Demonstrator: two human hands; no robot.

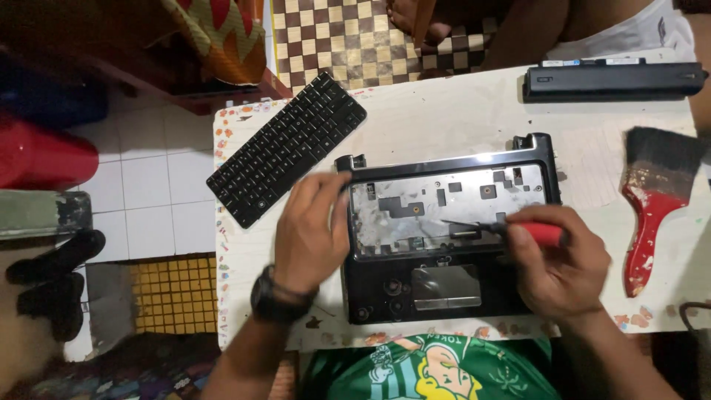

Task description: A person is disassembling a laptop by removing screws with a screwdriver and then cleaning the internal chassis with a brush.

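A black laptop base [444,170] with its keyboard taken out lies on the white table [444,111], its silver inner plate bare. My left hand [311,233], with a black watch on the wrist, rests on the base's left edge and steadies it. My right hand [559,259] grips a red-handled screwdriver [537,233], whose dark shaft points left onto the silver plate near its middle. The touchpad [446,287] sits at the near side of the base.
The removed black keyboard [285,147] lies at the table's back left, overhanging the edge. A long black battery [613,80] lies at the back right. A red-handled paintbrush [655,200] lies at the right. Another person's legs [518,30] show beyond the table.
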